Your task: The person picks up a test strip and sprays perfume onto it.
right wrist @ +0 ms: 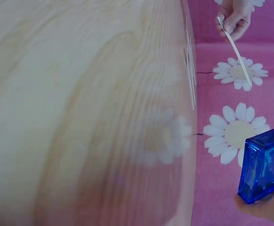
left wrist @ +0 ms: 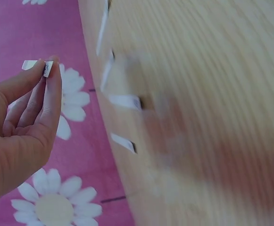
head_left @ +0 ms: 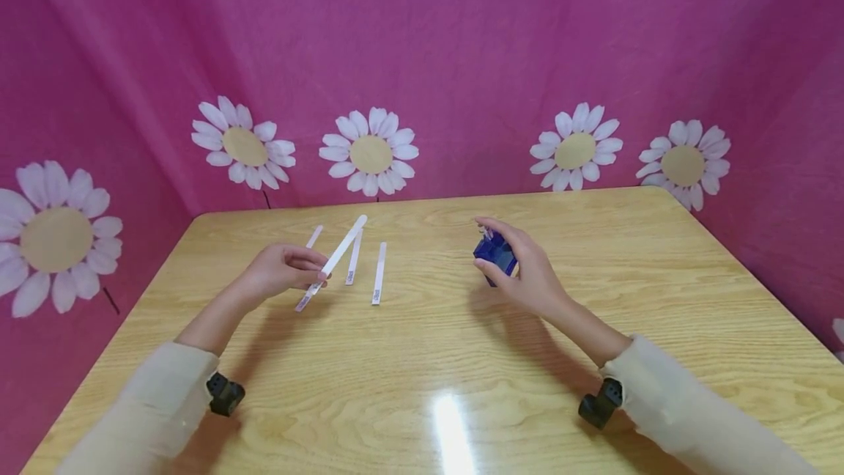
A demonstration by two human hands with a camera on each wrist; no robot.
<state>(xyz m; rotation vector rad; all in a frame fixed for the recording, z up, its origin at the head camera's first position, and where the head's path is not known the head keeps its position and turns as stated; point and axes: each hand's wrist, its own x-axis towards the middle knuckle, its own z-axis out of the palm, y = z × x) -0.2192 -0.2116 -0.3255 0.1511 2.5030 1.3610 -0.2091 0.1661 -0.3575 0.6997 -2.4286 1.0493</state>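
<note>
Between the thumb and fingers of my left hand [head_left: 277,271] is a white paper test strip [head_left: 344,246], pinched near its printed end. It slants up and away over the table. My right hand [head_left: 530,270] grips a blue glass perfume bottle [head_left: 502,258], thumb on one side and fingers on the other. In the right wrist view the bottle [right wrist: 264,165] shows its flat, see-through body, held up off the table. More white strips, among them one nearer the middle [head_left: 379,273] and one behind it [head_left: 354,259], lie on the table beside my left hand.
The light wooden table [head_left: 395,358] reaches back to a pink curtain [head_left: 461,57] printed with large white daisies. The left wrist view shows several strips, one of them [left wrist: 126,101] with a dark printed end. A bright reflection shines near the table's front.
</note>
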